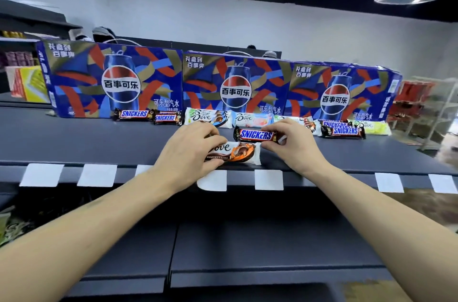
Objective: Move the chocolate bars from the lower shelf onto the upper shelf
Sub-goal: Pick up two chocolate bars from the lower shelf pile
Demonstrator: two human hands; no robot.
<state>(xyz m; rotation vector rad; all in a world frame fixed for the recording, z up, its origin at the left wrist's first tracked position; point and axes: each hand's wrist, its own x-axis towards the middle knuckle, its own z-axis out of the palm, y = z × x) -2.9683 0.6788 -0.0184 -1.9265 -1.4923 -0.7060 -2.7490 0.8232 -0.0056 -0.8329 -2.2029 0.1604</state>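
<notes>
Left hand: palm down, fingers curled over the left end of the white Dove bar; thumb under the wrapper's near edge, fingertips on top. I log it as closed on that bar.

Right hand: fingers bunched together, thumb and forefinger pinching the right end of a Snickers bar. That hand also touches the right end of the white Dove bar; I cannot tell whether it grips it.

White Dove bar lies lengthwise near the front edge of the upper shelf, between my two hands. The held Snickers bar sits just at 12 o'clock from it, parallel, touching or nearly so.

Outward, a row of bars along the back of the upper shelf: two Snickers bars at 10 o'clock from the left hand, overlapping end to end; a green-and-white Dove bar and a pink Dove bar at 12 o'clock; stacked Snickers bars and a pale green Dove bar at 2 o'clock from the right hand.

Behind the row, three Pepsi gift boxes stand upright, side by side.

White price tags line the shelf's front lip. The lower shelf at 6 o'clock shows dark panels.
</notes>
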